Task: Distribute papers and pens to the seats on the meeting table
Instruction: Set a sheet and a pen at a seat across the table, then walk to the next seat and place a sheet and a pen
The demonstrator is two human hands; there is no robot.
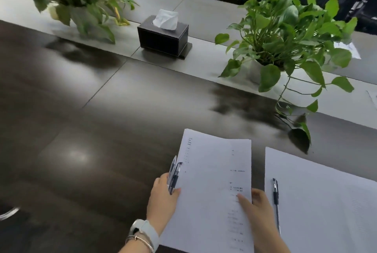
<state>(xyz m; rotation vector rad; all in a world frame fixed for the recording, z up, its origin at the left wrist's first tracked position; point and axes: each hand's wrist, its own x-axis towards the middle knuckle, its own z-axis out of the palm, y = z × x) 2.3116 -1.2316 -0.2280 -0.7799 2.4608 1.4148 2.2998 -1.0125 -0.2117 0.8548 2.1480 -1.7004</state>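
Dark meeting table [85, 150] seen from above. Left hand [163, 197], a watch [145, 232] at its wrist, grasps two pens [173, 175] against the left edge of a stack of papers [212, 181]. Right hand [257, 209] pinches the stack's right edge, thumb on top. Just right, a sheet [326, 201] lies on the table, a pen [275, 201] resting on it. Behind: tissue box [163, 37], potted plant [285, 34].

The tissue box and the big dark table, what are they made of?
The tissue box looks like black leather or faux leather: matte, with pale stitched edges. The table looks like dark polished wood or laminate: it mirrors light and the plants.
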